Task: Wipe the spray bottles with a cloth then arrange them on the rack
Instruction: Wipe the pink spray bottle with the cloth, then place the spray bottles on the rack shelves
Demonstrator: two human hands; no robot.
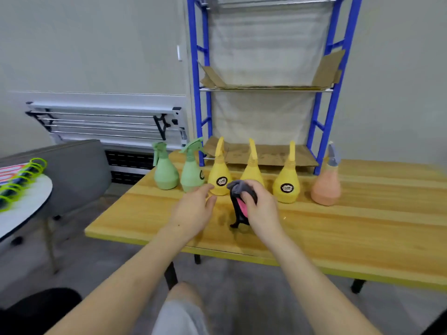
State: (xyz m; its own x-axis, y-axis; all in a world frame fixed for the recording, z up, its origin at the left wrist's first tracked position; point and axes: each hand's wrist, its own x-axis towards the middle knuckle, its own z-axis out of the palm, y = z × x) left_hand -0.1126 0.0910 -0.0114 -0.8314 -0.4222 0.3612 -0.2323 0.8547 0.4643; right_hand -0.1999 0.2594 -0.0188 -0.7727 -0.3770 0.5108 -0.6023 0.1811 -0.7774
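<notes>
On the yellow-edged wooden counter point(350, 228) six plastic spray bottles stood in a row: two pale green ones point(165, 174) point(192, 174) at the left, three yellow ones point(219, 174) point(253, 169) point(286, 183) in the middle, and a peach one with a grey trigger point(326, 187) at the right. The right hand point(262, 207) was curled round a bunched dark grey cloth with a pink patch point(238, 198), its grip closed on the fabric just in front of the middle yellow bottle; the cloth's tail hung to the counter. The left hand point(193, 211) hovered beside it, its grip spread and fingers relaxed, fingertips near the first yellow bottle, though contact could not be told. Behind the row stood the blue metal rack point(202, 93) with cardboard-lined shelves point(263, 154).
</notes>
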